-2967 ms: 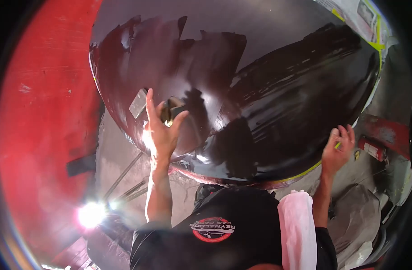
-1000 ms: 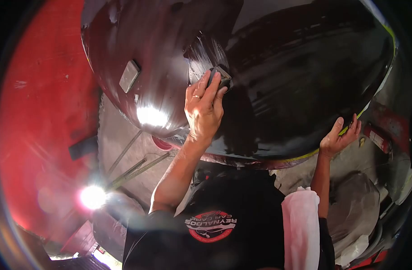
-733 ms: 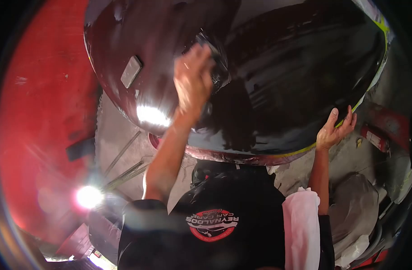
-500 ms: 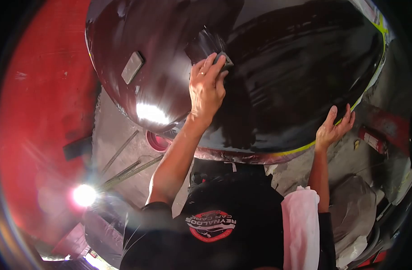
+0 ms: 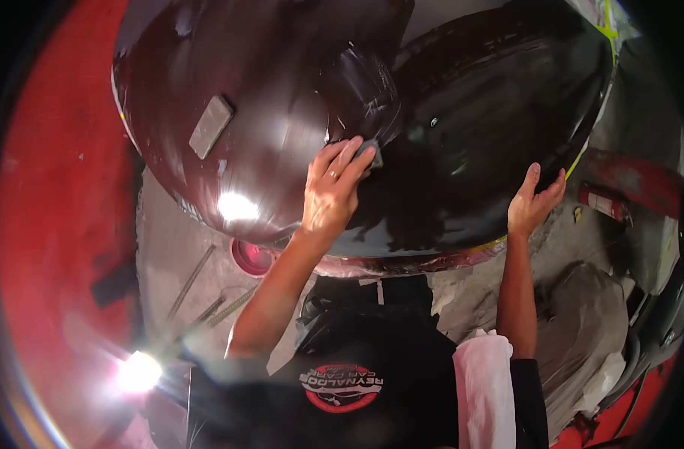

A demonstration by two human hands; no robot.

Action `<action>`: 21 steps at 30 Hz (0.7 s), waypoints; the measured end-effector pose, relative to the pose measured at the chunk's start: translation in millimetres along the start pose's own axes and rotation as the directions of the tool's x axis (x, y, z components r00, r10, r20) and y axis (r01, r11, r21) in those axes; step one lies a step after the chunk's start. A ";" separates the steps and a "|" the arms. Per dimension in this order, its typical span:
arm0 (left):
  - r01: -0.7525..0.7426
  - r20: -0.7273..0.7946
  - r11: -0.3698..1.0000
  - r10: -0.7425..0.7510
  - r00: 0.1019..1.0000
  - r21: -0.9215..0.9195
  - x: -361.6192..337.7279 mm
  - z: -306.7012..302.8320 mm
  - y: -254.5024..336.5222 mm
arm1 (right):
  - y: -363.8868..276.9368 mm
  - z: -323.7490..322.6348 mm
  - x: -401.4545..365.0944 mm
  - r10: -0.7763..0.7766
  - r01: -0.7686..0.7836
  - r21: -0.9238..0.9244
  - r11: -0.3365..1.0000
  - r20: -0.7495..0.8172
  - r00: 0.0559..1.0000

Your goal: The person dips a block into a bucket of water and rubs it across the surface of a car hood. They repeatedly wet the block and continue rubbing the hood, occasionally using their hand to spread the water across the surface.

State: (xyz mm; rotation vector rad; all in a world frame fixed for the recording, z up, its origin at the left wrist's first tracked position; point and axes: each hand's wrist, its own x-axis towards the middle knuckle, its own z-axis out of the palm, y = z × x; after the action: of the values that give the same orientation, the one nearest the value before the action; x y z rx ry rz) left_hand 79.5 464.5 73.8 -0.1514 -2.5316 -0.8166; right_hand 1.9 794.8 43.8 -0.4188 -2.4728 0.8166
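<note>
My left hand is closed on a small dark grey sanding block, pressed flat to a glossy dark car panel. My fingers cover most of the block. Wet streaks and whitish smears show on the panel just above it. My right hand rests at the panel's right edge, fingers apart, holding nothing. Beside it, yellow masking tape runs along the edge. A second, lighter grey rectangular block lies on the panel's left part.
A bright work lamp shines at lower left, near a red car surface. Below the panel stands a pinkish-red bucket. A white towel hangs over my right side. A red fire extinguisher lies at right.
My left hand has slid the sanding block down the panel towards me. The whole view has shifted slightly left; my right hand stays at the edge.
</note>
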 end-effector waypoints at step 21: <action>-0.131 0.054 0.988 0.135 0.989 -0.078 14.5 10.9 -18.4 | -0.1 -1.2 4.0 -0.049 0.048 -0.021 0.999 -0.058 0.997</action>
State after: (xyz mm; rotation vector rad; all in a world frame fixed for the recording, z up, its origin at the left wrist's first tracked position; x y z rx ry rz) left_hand 57.8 455.3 63.2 -0.3697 -2.5155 -0.8644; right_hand -0.7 797.1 46.2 -0.3821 -2.4292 0.7508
